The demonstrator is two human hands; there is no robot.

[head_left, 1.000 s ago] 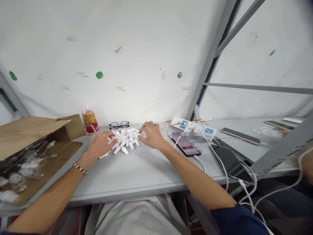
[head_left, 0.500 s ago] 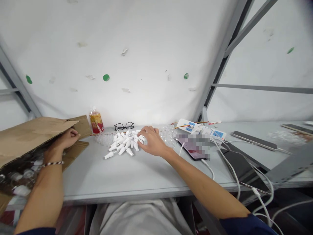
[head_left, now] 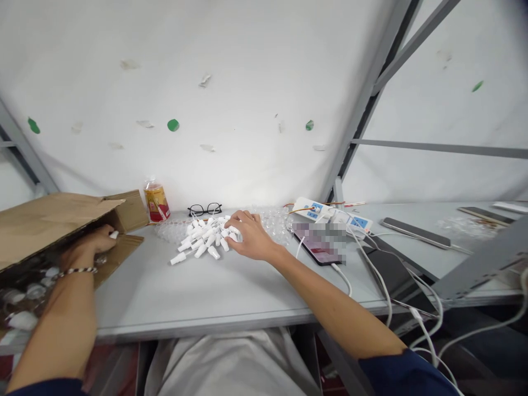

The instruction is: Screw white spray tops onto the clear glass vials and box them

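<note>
A pile of white spray nozzles (head_left: 201, 240) with thin tubes lies on the grey table (head_left: 185, 297). At the pile's right side is my right hand (head_left: 251, 235), fingers curled against the nozzles; whatever is between them is hidden. My left hand (head_left: 97, 240) is inside the opening of a cardboard box (head_left: 61, 220) at the left. A small white tip shows at its closed fingers, too small to name. Clear bottles (head_left: 35, 290) lie in the box beneath my left forearm.
Behind the pile are glasses (head_left: 205, 209), a red-labelled bottle (head_left: 157, 201) and bubble wrap (head_left: 272, 223). To the right are a power strip (head_left: 305, 208), a lit phone (head_left: 315, 247), a dark tablet (head_left: 398, 278) and white cables. A metal post slants up at the right.
My left hand has moved left and down, further into the box, and a white tip now shows at its fingers. My right hand stays at the pile. The whole view has shifted slightly.
</note>
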